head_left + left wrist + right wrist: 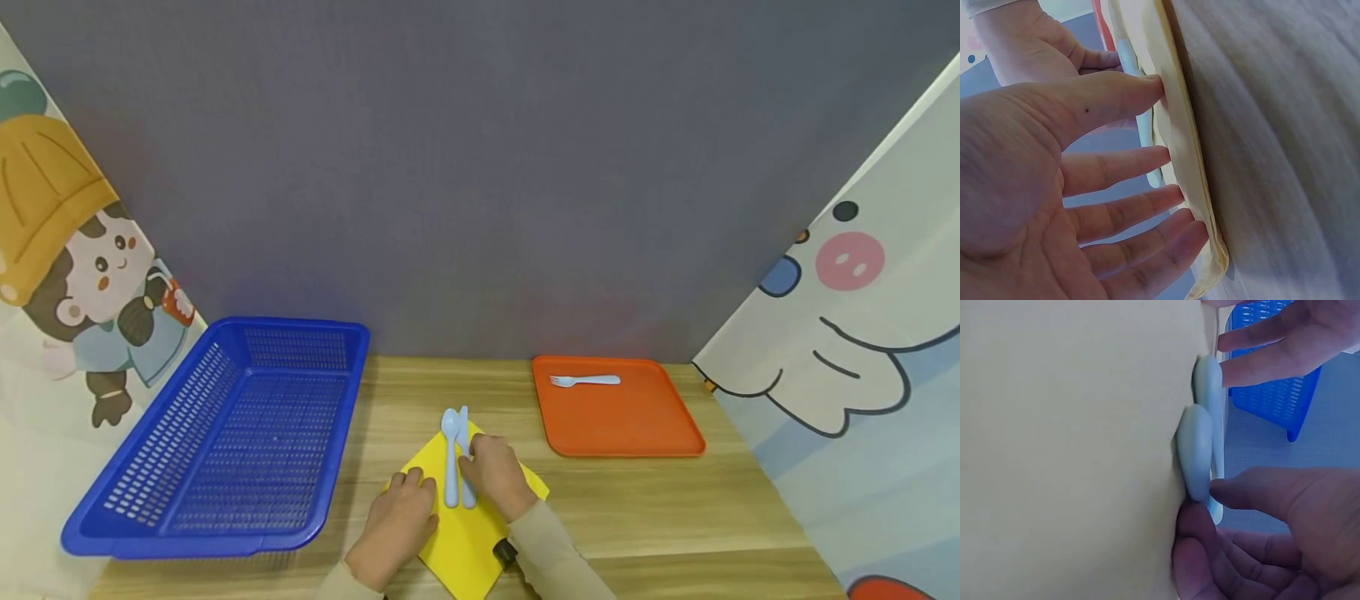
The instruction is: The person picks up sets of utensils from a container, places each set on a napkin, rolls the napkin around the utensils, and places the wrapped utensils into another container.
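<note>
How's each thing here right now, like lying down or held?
Blue slotted plastic basket: upright, open-topped
Orange rectangular plastic tray: right side up
Pale blue plastic fork: lying on the tray
Yellow cloth: folded in layers
Pale blue plastic spoon: lying on the cloth
Pale blue plastic knife: pinched, beside the spoon
Left hand: fingers stretched out, touching the cloth
Right hand: fingers pinching the knife

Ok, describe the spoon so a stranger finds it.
Right of the blue basket in the head view lies a yellow cloth. On it lie a knife and, to its left, the pale spoon, set apart from the narrow knife by its oval end.
</note>
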`<state>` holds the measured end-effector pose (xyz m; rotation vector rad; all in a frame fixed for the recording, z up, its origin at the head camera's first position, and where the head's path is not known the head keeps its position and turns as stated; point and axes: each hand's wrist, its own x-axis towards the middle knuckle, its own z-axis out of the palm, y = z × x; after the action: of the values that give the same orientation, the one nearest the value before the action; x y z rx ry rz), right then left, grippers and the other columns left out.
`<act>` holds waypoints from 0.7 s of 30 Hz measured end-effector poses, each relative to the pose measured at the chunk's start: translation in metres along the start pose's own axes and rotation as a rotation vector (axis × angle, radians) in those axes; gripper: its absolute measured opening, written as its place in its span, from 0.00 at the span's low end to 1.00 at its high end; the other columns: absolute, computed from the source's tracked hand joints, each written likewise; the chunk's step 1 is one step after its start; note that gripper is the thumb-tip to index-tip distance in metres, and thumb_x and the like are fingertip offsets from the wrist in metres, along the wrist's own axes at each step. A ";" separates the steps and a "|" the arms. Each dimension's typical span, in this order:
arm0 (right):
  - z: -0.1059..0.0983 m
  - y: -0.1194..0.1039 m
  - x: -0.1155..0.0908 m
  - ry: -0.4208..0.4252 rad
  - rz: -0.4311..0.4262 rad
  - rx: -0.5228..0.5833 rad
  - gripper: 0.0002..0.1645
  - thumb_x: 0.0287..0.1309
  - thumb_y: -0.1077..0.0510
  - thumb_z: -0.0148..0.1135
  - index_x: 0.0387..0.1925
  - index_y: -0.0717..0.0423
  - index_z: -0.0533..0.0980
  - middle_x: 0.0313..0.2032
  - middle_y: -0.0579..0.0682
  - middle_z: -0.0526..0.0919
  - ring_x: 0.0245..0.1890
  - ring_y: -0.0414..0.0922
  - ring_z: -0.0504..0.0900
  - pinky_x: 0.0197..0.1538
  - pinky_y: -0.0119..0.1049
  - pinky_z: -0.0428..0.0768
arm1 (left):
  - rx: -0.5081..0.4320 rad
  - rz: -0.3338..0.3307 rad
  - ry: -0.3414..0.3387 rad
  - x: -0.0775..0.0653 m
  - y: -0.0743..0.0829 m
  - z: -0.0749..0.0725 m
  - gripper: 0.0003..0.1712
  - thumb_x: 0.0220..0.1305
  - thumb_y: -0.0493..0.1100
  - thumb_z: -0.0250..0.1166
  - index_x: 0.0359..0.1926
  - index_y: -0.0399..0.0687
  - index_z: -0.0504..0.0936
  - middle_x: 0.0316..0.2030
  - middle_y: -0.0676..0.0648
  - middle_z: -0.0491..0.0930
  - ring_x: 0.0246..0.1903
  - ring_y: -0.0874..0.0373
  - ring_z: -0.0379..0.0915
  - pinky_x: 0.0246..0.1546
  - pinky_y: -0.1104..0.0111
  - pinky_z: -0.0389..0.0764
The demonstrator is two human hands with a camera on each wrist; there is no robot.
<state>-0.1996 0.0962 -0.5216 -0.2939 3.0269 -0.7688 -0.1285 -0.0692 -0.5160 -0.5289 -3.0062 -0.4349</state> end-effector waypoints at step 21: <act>-0.019 0.017 -0.002 0.043 -0.118 0.003 0.08 0.60 0.61 0.66 0.36 0.64 0.80 0.20 0.43 0.74 0.18 0.38 0.69 0.22 0.31 0.73 | 0.020 0.108 0.107 0.009 0.007 -0.014 0.16 0.54 0.45 0.75 0.38 0.39 0.83 0.36 0.44 0.78 0.33 0.49 0.74 0.27 0.59 0.81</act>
<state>-0.2019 0.1204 -0.5135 -0.4656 3.0712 -0.7970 -0.1344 -0.0640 -0.5002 -0.6415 -2.8609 -0.4109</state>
